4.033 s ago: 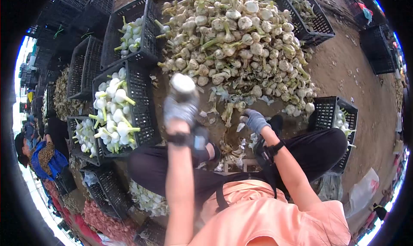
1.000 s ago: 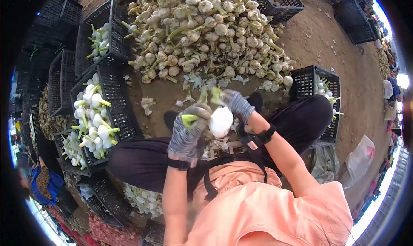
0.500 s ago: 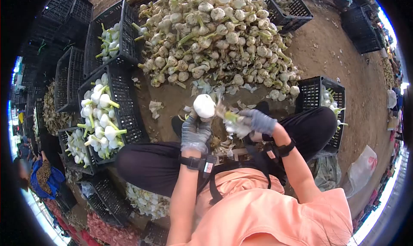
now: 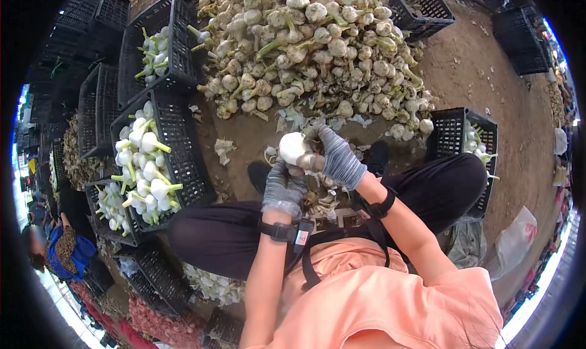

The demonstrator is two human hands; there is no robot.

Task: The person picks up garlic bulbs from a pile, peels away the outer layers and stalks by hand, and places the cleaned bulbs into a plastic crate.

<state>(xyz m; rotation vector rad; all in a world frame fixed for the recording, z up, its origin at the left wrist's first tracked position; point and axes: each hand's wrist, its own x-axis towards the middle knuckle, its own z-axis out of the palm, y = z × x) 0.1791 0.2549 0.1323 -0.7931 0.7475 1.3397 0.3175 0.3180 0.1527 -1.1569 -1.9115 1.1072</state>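
Observation:
A white, peeled-looking garlic bulb [image 4: 293,147] is held in front of my body, over the ground. My left hand [image 4: 284,184], in a grey glove, is closed around its lower side. My right hand [image 4: 339,157], gloved too, touches the bulb from the right with bent fingers; the fingertips press against its side. Loose skins [image 4: 323,201] lie on the ground below my hands. Beyond them rises a large pile of unpeeled garlic bulbs [image 4: 305,56] with dirty skins and cut stems.
At the left, black crates [image 4: 186,147] hold clean white garlic [image 4: 146,166] with green stems. Another black crate [image 4: 448,126] with some garlic stands beside my right knee. A clear plastic bag [image 4: 514,239] lies at the right. A person in blue [image 4: 70,251] is at the far left.
My right hand has moved left, from beside the bulb to touching it. The loose peel and stem it held no longer show in it. The bulb is slightly further right.

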